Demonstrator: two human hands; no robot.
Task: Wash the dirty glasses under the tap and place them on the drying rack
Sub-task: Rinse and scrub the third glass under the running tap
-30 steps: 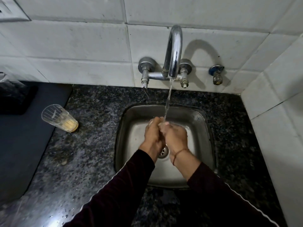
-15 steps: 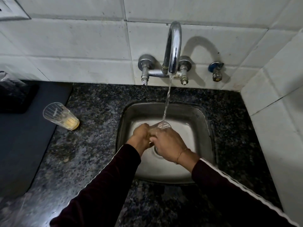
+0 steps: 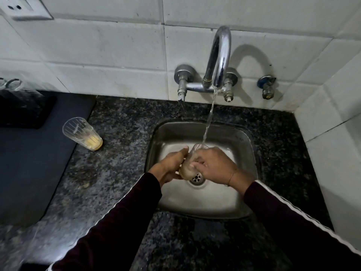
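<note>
Change vs a moment ago: both hands have lowered the glass deeper into the sink and tilted it, mouth up toward the tap, base down near the drain. The water stream now runs straight into the open mouth instead of over the knuckles. My read: it's rinse-out of the inside, with washing of this glass mid-way and racking not started.

Left hand wraps the lower body, fingers curled round it. Right hand grips the upper part near the rim, fingers closed on it too.

The glass is clear and ribbed, with cloudy brownish water pooled at the base, so residue isn't flushed yet.

A second dirty glass stands on the granite surface left of the sink, yellow dregs in the bottom, untouched. A dark mat sits further left; something clear at far left is too blurred to identify.
</note>
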